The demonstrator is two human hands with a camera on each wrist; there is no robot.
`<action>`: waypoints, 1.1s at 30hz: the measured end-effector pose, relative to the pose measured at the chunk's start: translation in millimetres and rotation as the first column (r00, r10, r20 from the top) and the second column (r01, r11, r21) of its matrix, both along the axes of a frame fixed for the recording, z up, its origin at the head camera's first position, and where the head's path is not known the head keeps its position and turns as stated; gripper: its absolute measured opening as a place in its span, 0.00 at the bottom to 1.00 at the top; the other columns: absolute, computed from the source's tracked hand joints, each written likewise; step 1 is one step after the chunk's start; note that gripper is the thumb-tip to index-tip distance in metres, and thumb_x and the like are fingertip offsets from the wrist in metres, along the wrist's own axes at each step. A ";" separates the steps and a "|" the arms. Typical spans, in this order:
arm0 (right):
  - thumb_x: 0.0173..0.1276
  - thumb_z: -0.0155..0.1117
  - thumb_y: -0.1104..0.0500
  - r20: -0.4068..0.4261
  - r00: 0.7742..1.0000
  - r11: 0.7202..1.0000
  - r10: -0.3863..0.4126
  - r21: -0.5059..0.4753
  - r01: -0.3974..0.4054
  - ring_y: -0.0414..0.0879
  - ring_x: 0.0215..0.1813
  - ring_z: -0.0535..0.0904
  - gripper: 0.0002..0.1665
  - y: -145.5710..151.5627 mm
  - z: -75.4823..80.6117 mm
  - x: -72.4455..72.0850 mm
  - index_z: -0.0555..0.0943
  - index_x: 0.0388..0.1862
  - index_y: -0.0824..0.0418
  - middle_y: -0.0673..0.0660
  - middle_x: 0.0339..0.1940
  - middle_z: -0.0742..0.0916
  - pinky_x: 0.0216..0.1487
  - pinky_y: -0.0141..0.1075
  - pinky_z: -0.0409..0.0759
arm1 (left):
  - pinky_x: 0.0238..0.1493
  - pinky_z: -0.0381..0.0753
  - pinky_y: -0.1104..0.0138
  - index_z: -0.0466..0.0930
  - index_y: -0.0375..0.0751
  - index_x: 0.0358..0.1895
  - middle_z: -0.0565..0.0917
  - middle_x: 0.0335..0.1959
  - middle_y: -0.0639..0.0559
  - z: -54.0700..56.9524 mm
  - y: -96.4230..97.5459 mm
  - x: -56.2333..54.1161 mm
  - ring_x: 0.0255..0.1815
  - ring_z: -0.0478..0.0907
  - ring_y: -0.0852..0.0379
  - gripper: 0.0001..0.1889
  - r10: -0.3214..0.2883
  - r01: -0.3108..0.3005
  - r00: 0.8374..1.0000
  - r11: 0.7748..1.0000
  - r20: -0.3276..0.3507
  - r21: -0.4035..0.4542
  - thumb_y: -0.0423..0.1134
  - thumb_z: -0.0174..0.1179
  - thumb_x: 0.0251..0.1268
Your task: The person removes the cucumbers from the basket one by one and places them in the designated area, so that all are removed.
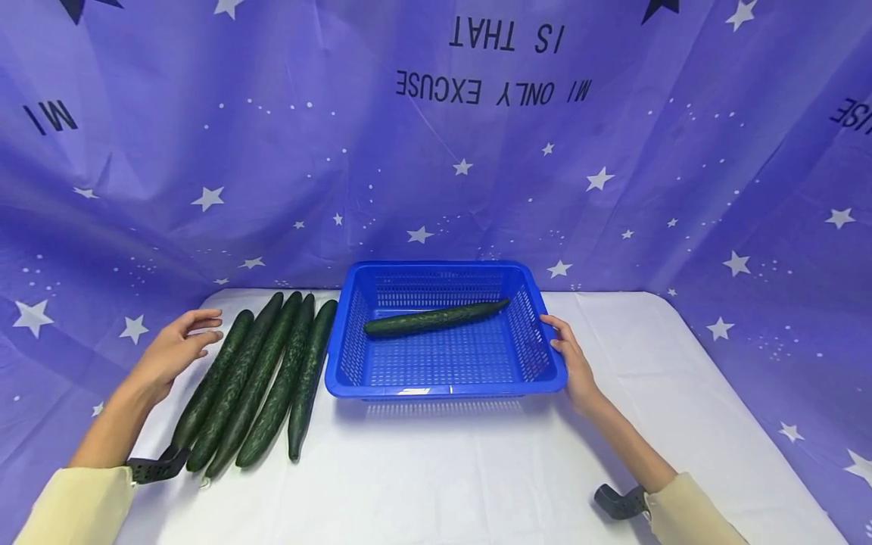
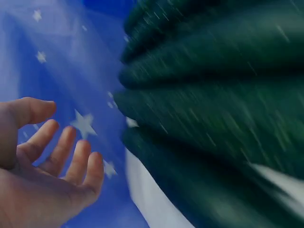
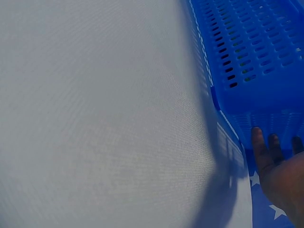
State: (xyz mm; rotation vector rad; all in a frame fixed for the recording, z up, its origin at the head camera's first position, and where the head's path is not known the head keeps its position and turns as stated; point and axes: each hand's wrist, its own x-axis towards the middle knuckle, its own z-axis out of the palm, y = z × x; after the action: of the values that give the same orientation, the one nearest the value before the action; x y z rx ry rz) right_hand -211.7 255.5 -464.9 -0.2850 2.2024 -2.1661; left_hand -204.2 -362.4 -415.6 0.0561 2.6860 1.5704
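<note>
Several long dark green cucumbers (image 1: pixel 262 378) lie side by side on the left of the white table. Over the leftmost one is my left hand (image 1: pixel 179 350), fingers loosely bent and holding nothing; the left wrist view shows a gap between its fingers (image 2: pixel 61 154) and the cucumbers (image 2: pixel 213 104). A blue perforated plastic basket (image 1: pixel 446 391) stands at the middle of the table, with a single cucumber (image 1: pixel 436 318) lying across its floor. At the basket's right end my right hand (image 1: pixel 575 371) holds the rim, its fingers (image 3: pixel 259 145) against the outer wall.
A purple cloth (image 1: pixel 381 189) with white stars and lettering hangs behind and around the white-covered table (image 1: pixel 443 477). The basket's left rim sits close to the rightmost cucumber of the row. Each wrist wears a black strap mount (image 1: pixel 620 502).
</note>
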 end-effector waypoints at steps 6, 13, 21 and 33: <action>0.79 0.32 0.60 0.010 1.000 1.000 -0.005 -0.007 0.005 0.56 0.62 0.61 0.29 0.1 -1.2 -0.2 0.55 0.77 0.60 0.63 0.74 0.58 0.53 0.33 0.71 | 0.45 0.77 0.75 0.69 0.40 0.67 0.77 0.47 0.73 26.3 38.8 -8.9 0.48 0.75 0.74 0.19 -0.090 0.096 0.993 0.993 -0.078 0.071 0.38 0.53 0.78; 0.79 0.33 0.60 0.007 1.000 1.000 -0.004 -0.012 0.004 0.55 0.62 0.61 0.29 -0.1 -1.5 -0.1 0.55 0.76 0.61 0.62 0.74 0.58 0.54 0.33 0.71 | 0.51 0.77 0.73 0.65 0.31 0.70 0.77 0.58 0.48 54.5 91.0 -25.2 0.52 0.75 0.69 0.24 -0.167 0.175 0.982 0.981 -0.092 0.080 0.38 0.54 0.78; 0.79 0.32 0.61 -0.003 1.000 1.000 -0.006 -0.002 0.006 0.55 0.64 0.60 0.29 -0.2 0.0 0.6 0.55 0.77 0.62 0.62 0.76 0.57 0.55 0.31 0.69 | 0.57 0.75 0.57 0.71 0.34 0.67 0.76 0.62 0.37 73.4 148.5 -52.0 0.61 0.74 0.44 0.20 -0.253 0.260 0.963 0.964 -0.097 0.064 0.35 0.55 0.76; 0.78 0.32 0.61 -0.012 1.000 1.000 -0.004 0.009 0.004 0.55 0.67 0.57 0.30 0.0 -0.4 0.1 0.55 0.77 0.62 0.61 0.77 0.56 0.58 0.32 0.66 | 0.58 0.74 0.50 0.74 0.39 0.65 0.78 0.61 0.41 78.0 219.8 -86.1 0.61 0.75 0.47 0.18 -0.370 0.374 0.926 0.925 -0.069 0.061 0.36 0.56 0.76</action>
State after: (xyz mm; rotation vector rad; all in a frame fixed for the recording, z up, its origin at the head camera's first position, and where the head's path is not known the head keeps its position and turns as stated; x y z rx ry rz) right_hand -211.6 255.6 -465.3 -0.2944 2.2203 -2.1617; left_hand -290.3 -142.6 -337.7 0.5848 2.4594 1.5599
